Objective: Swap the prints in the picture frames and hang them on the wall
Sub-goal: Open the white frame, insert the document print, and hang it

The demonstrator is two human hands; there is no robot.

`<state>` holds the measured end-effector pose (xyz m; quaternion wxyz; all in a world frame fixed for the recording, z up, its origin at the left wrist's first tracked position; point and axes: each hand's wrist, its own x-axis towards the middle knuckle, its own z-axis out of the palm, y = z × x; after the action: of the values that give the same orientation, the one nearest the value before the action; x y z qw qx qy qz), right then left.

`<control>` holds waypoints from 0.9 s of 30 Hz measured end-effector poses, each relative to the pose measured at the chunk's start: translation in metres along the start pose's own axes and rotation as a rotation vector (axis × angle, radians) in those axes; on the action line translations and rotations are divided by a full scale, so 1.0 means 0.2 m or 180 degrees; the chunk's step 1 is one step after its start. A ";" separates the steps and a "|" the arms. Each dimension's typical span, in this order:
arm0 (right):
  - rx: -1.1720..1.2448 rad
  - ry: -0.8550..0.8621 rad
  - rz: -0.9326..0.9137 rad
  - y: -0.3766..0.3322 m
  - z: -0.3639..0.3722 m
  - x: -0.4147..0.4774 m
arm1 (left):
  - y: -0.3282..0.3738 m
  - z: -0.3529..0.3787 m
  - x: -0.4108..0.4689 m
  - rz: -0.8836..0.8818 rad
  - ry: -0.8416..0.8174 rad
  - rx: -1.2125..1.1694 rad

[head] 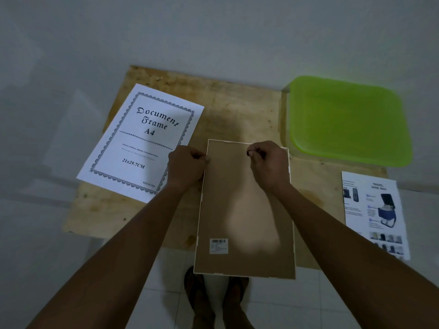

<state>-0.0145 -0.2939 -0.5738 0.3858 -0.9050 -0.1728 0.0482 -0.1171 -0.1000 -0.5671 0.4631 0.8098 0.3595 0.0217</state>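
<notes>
Two grips. Left hand (187, 166) clasps the face-down frame (247, 222) at its ten-o'clock edge, bracing it; right hand (267, 162) pinches a twelve-o'clock tab (249, 153).

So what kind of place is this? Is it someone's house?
Probably a plain room in a home, though I can't be sure: white floor tiles, a bare wall, and a rough plywood board used as a table, with a frame face down on it.
</notes>
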 end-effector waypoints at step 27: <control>0.0085 0.0248 -0.0631 0.05 0.01 -0.04 | 0.19 0.05 0.18 0.1133 -0.0447 0.0914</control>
<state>-0.0198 -0.3006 -0.5826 0.4071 -0.8794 -0.2457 -0.0232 -0.0650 -0.0972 -0.5536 0.3560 0.9175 0.1773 -0.0047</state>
